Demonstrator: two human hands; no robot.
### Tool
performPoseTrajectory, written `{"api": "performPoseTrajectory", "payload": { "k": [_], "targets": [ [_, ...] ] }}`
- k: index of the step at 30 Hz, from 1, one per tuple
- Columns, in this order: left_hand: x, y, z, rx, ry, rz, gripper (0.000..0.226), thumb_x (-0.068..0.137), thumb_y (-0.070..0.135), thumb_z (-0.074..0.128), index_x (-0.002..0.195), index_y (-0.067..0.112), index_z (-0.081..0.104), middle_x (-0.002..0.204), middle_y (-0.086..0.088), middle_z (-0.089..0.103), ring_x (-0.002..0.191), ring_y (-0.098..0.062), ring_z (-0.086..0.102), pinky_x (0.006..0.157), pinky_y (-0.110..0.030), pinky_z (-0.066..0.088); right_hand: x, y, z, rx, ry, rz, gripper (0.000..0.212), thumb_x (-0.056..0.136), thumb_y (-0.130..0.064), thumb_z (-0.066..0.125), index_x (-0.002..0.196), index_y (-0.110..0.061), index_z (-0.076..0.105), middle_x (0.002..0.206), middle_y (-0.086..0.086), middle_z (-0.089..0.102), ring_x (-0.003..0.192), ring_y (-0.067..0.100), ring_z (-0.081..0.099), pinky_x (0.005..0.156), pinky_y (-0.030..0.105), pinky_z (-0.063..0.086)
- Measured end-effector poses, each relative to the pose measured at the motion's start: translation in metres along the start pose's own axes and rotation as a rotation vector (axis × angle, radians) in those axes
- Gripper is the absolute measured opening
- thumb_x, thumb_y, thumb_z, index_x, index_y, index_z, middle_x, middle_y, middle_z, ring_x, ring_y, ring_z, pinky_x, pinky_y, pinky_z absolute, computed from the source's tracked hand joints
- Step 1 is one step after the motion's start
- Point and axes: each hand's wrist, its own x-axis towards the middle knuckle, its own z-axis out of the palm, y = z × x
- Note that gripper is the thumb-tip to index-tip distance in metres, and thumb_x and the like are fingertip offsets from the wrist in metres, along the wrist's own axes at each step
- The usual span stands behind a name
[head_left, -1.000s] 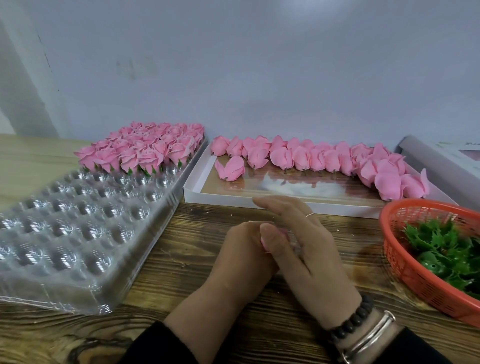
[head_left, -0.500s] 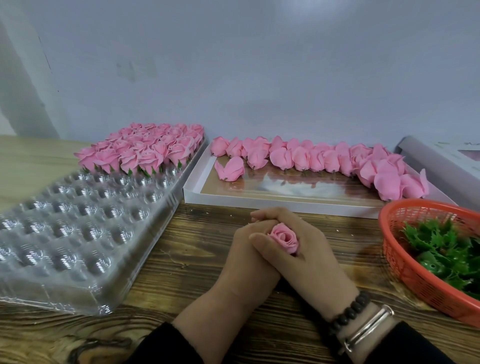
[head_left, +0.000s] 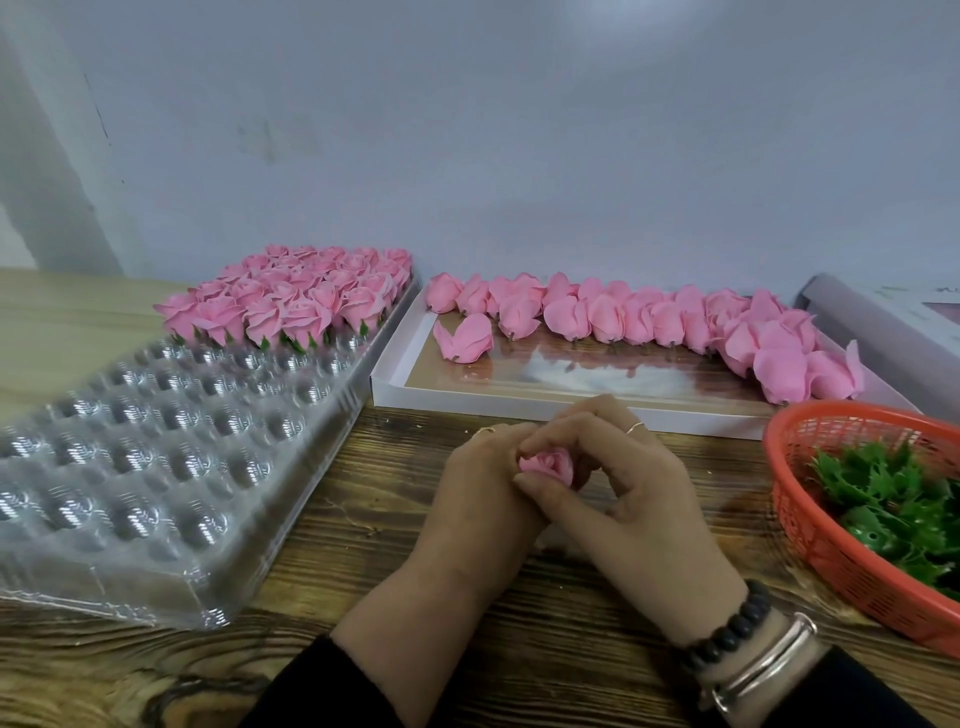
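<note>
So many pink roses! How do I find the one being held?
Look at the wooden table, in front of the white box. The left hand and right hand meet there, pinching one rose. Every other rose sits in the box or the tray.

The underside of the pink rose (head_left: 548, 464) is covered by the curled fingers of the left hand (head_left: 475, 501) and the right hand (head_left: 644, 504), so how it is finished below cannot be told. The orange basket (head_left: 810, 535) and the green leaf pieces (head_left: 893, 499) in it are cut off by the right edge, and the clear plastic tray (head_left: 156, 467) by the left. The near right corner of the white box (head_left: 395, 384) is hidden behind the basket. The print on the pale box (head_left: 883, 325) at far right is too blurred to be read.
</note>
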Motion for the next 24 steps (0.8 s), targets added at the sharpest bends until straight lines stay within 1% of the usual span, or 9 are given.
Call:
{"api": "performPoseTrajectory", "payload": {
  "k": [4,5,8,11,14,17,20,22,24],
  "targets": [
    [0.003,0.0,-0.007,-0.345,-0.121,-0.246,0.061,0.067,-0.004,0.073,0.116,0.024,0.05,0.102,-0.012,0.063,0.091,-0.019,0.063,0.082,-0.032,0.053,0.001,-0.001,-0.004,-0.007,-0.023,0.008,0.006,0.074,-0.014,0.068,0.079,-0.015,0.066,0.086,-0.005,0.057,0.082,0.006,0.056,0.074,0.014,0.044],
    [0.002,0.001,-0.01,-0.372,-0.173,-0.245,0.057,0.068,-0.007,0.072,0.113,0.023,0.052,0.1,-0.011,0.064,0.091,-0.017,0.064,0.082,-0.032,0.053,0.001,-0.002,-0.004,-0.023,-0.045,-0.006,0.007,0.074,-0.011,0.067,0.079,-0.016,0.066,0.086,-0.005,0.056,0.082,0.007,0.057,0.074,0.016,0.045],
    [0.001,0.0,-0.014,-0.178,-0.315,-0.113,0.032,0.075,-0.006,0.063,0.074,0.026,0.06,0.074,0.007,0.065,0.07,0.003,0.06,0.063,-0.012,0.048,0.0,-0.005,-0.002,-0.06,-0.098,-0.055,0.011,0.071,-0.006,0.064,0.078,-0.014,0.064,0.088,-0.008,0.054,0.082,0.006,0.056,0.073,0.013,0.045],
    [0.001,-0.001,-0.01,-0.153,-0.311,-0.135,0.037,0.078,-0.002,0.06,0.056,0.026,0.055,0.05,0.01,0.057,0.05,0.0,0.053,0.05,-0.014,0.043,0.0,-0.007,-0.003,-0.046,-0.105,-0.046,0.008,0.076,-0.016,0.061,0.084,-0.018,0.064,0.087,-0.01,0.054,0.083,0.007,0.055,0.074,0.012,0.043],
    [-0.001,-0.001,-0.002,-0.181,-0.193,-0.07,0.032,0.077,0.007,0.068,0.062,0.031,0.056,0.062,0.011,0.061,0.062,-0.001,0.058,0.059,-0.015,0.045,0.0,-0.009,-0.003,0.006,0.032,-0.003,0.022,0.084,-0.034,0.047,0.099,-0.028,0.062,0.091,-0.013,0.061,0.09,0.008,0.058,0.078,0.017,0.044],
    [-0.003,0.0,0.005,-0.137,-0.144,-0.017,0.026,0.077,0.014,0.07,0.067,0.034,0.057,0.067,0.015,0.062,0.067,0.001,0.06,0.061,-0.009,0.045,0.001,-0.012,0.002,0.12,0.183,0.088,0.026,0.088,-0.04,0.039,0.095,-0.036,0.063,0.091,-0.014,0.068,0.092,0.005,0.063,0.077,0.015,0.046],
    [-0.003,0.001,0.012,-0.07,-0.112,0.067,0.016,0.082,0.008,0.062,0.076,0.022,0.065,0.064,0.02,0.057,0.065,0.008,0.057,0.059,-0.006,0.044,0.001,-0.012,0.01,0.132,0.182,0.144,0.032,0.085,-0.043,0.038,0.085,-0.031,0.068,0.07,-0.019,0.064,0.071,-0.002,0.061,0.065,0.008,0.042],
    [-0.003,0.001,0.016,-0.131,-0.104,0.12,0.012,0.083,0.003,0.058,0.089,0.009,0.067,0.074,0.016,0.059,0.072,0.003,0.059,0.063,-0.009,0.047,0.0,-0.01,0.013,0.081,0.149,0.146,0.036,0.083,-0.042,0.039,0.082,-0.025,0.071,0.07,-0.019,0.065,0.075,-0.002,0.061,0.069,0.009,0.043],
    [-0.003,0.001,0.019,-0.26,-0.097,0.136,0.014,0.081,0.007,0.057,0.091,0.006,0.065,0.082,0.003,0.065,0.081,-0.006,0.063,0.072,-0.023,0.054,-0.001,-0.009,0.014,0.041,0.125,0.137,0.033,0.08,-0.041,0.043,0.08,-0.023,0.071,0.08,-0.013,0.068,0.085,0.001,0.062,0.077,0.013,0.045]
  ]
}}
